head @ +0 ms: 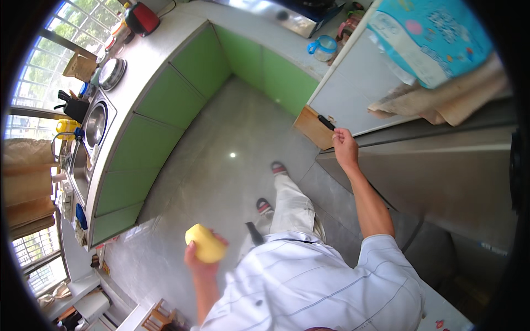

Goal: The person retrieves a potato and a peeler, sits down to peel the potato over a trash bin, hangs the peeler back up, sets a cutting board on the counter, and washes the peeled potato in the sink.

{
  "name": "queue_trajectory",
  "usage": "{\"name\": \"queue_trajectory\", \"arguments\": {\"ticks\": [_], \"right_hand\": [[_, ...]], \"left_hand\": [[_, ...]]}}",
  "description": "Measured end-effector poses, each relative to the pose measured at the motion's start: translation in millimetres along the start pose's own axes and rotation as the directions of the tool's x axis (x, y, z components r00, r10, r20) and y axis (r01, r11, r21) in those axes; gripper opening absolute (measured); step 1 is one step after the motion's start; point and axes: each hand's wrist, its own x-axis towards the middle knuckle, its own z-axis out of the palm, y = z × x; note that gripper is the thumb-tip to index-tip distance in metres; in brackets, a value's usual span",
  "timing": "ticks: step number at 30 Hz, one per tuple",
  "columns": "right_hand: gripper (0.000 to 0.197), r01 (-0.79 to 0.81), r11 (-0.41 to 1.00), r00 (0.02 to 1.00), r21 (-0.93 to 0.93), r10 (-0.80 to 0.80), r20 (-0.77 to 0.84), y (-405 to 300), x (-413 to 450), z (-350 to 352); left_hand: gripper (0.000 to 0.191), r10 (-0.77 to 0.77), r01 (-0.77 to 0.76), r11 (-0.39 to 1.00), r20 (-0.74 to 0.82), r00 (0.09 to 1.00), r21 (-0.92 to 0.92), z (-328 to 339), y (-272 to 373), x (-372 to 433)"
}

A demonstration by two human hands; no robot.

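Observation:
My left hand (203,260) is wrapped around a pale-yellow peeled vegetable (205,244) that looks like a potato, raised over the grey floor. On the other side, my right arm reaches out toward a brown wooden panel (313,126) at the end of the white partition. The curled fingers of my right hand (346,147) meet the lower end of a black handle (326,122). What the handle belongs to is too small to tell.
Green cabinets (149,142) carry a counter with a steel sink (80,165), a black knife block (76,108) and a red kettle (141,18). A glass jar (324,47) stands at the back. Close on the right is a large grey appliance (430,169), probably a refrigerator.

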Motion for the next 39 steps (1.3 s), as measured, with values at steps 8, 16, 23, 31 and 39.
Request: {"name": "queue_trajectory", "arguments": {"ticks": [8, 16, 23, 31, 39], "right_hand": [[0.058, -0.656, 0.105, 0.589, 0.748, 0.690, 0.421, 219, 88, 122], [0.067, -0.418, -0.205, 0.506, 0.885, 0.757, 0.414, 284, 125, 173], [0.053, -0.423, -0.196, 0.357, 0.884, 0.861, 0.362, 272, 111, 180], [0.038, -0.576, -0.120, 0.363, 0.808, 0.849, 0.385, 135, 52, 219], [0.020, -0.779, 0.401, 0.609, 0.482, 0.666, 0.431, -73, 78, 246]], "left_hand": [[0.066, 0.079, -0.069, 0.997, -0.335, 0.939, 0.043, 39, -15, 25], [0.065, 0.026, -0.003, 0.998, -0.378, 0.925, 0.061, 81, -1, 63], [0.062, 0.015, -0.002, 0.999, -0.357, 0.934, 0.037, 103, 17, 88], [0.059, 0.037, -0.049, 0.997, -0.198, 0.980, -0.052, 77, 57, 93], [0.056, 0.169, -0.179, 0.975, -0.082, 0.982, -0.135, 26, 148, 116]]}}
